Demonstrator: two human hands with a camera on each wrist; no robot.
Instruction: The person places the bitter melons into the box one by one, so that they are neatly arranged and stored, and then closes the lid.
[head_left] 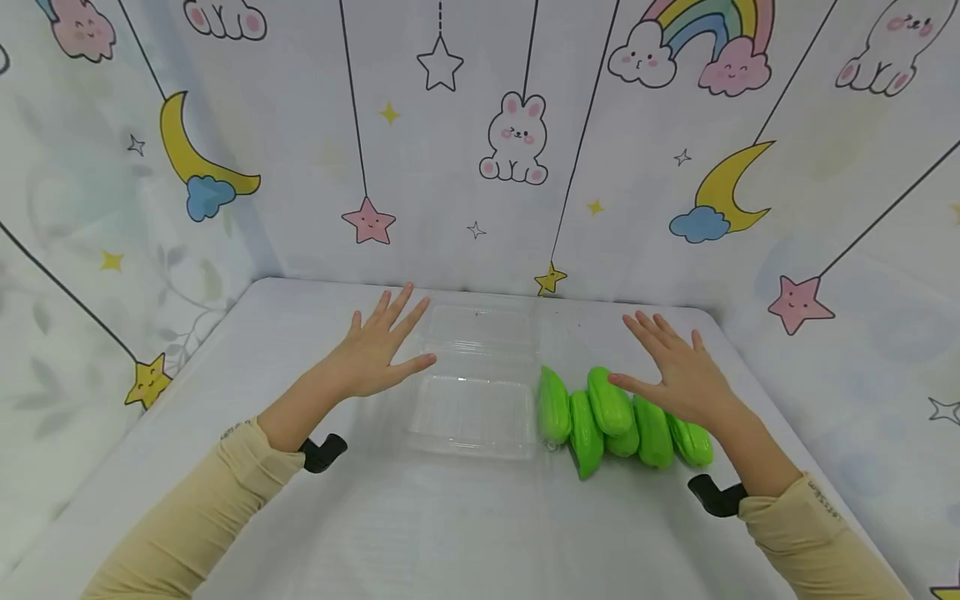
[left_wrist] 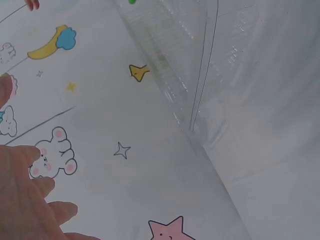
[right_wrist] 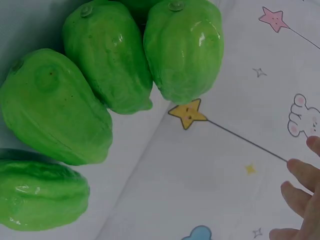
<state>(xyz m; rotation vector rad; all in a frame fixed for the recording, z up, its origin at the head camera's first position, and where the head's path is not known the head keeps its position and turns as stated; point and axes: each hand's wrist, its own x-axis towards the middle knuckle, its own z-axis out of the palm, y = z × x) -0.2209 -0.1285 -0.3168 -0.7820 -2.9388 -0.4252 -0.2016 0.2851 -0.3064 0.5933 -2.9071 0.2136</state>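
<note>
Both hands hover above a white table with fingers spread and nothing in them. My left hand point(head_left: 378, 354) is left of a clear plastic clamshell box point(head_left: 472, 412), whose lid point(head_left: 480, 327) lies folded back toward the wall. In the left wrist view the see-through box point(left_wrist: 200, 75) appears beside the left fingers point(left_wrist: 62, 212). My right hand point(head_left: 682, 375) is over the right part of a cluster of several bright green, ridged, oblong vegetable-like pieces point(head_left: 655, 433). Up close in the right wrist view, these green pieces point(right_wrist: 55, 107) look glossy, with small round stem ends.
The table point(head_left: 450, 533) meets a cloth backdrop point(head_left: 420, 150) printed with stars, moons and bunnies along its back edge. More of this cloth hangs at both sides. Black wrist straps point(head_left: 324, 452) stick out below both hands.
</note>
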